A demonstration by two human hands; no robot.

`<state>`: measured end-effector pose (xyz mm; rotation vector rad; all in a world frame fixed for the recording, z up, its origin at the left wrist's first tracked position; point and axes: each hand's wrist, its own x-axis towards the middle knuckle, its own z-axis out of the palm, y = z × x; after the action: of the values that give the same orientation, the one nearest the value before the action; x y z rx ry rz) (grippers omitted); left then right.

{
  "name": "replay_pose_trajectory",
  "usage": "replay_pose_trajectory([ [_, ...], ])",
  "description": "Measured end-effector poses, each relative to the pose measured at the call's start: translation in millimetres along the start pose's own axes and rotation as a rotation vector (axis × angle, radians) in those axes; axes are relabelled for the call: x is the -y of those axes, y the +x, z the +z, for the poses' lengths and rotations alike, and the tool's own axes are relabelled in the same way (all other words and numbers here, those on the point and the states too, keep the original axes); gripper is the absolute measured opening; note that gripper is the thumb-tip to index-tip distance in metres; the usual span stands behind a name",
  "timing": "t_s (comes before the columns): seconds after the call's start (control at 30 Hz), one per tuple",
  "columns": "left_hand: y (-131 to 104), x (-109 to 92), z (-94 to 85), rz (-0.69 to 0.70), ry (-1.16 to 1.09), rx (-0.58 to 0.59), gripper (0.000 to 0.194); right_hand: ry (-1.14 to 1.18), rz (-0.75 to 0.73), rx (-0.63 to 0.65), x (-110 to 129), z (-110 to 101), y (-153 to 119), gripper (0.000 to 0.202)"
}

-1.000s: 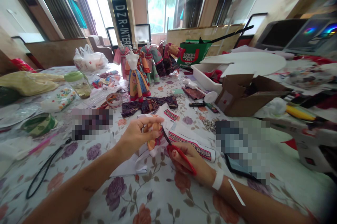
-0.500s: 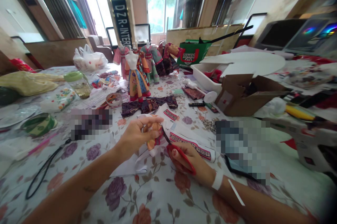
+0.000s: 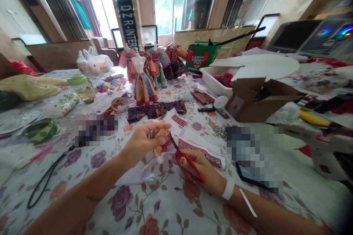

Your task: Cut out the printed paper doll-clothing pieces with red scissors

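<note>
A small piece of orange and pink fabric point(image 3: 158, 150) is pinched in my left hand point(image 3: 140, 141), between thumb and fingers. My right hand point(image 3: 197, 167) grips red-handled scissors point(image 3: 193, 167). Their dark blades point up and left and reach the edge of the fabric at my left fingertips; whether the blades are closed is hard to make out. White cloth strips with a red and black patterned trim point(image 3: 202, 150) lie just behind the scissors. Beneath my left hand is a white piece of cloth point(image 3: 135, 174). Dark patterned fabric point(image 3: 158, 109) lies farther back.
Dressed doll forms point(image 3: 145, 80) stand at the back middle. On the right are a cardboard box point(image 3: 245, 104), a white tray point(image 3: 215, 82) and a phone point(image 3: 257, 180). Green tape point(image 3: 40, 131), a lidded jar point(image 3: 82, 89) and a black cord loop point(image 3: 45, 180) lie left.
</note>
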<state>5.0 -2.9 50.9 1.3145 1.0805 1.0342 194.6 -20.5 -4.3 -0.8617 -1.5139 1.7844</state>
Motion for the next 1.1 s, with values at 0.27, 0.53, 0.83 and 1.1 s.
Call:
replay_pose_trajectory([
  [0.27, -0.3, 1.7, -0.7, -0.009, 0.009, 0.017, 0.036, -0.02, -0.014, 0.004, 6.4, 0.6, -2.4, 0.052],
  [0.53, 0.5, 4.1, 2.8, 0.019, 0.03, 0.027, 0.035, -0.042, -0.05, 0.004, 4.0, 0.1, -0.7, 0.054],
  [0.83, -0.5, 4.1, 3.8, 0.011, -0.04, 0.05, 0.038, -0.041, -0.042, -0.011, 5.5, 0.8, -1.5, 0.052],
  [1.1, -1.3, 3.5, 3.6, 0.017, -0.022, 0.027, 0.038, -0.049, -0.029, -0.03, 3.4, 0.6, -1.2, 0.054],
])
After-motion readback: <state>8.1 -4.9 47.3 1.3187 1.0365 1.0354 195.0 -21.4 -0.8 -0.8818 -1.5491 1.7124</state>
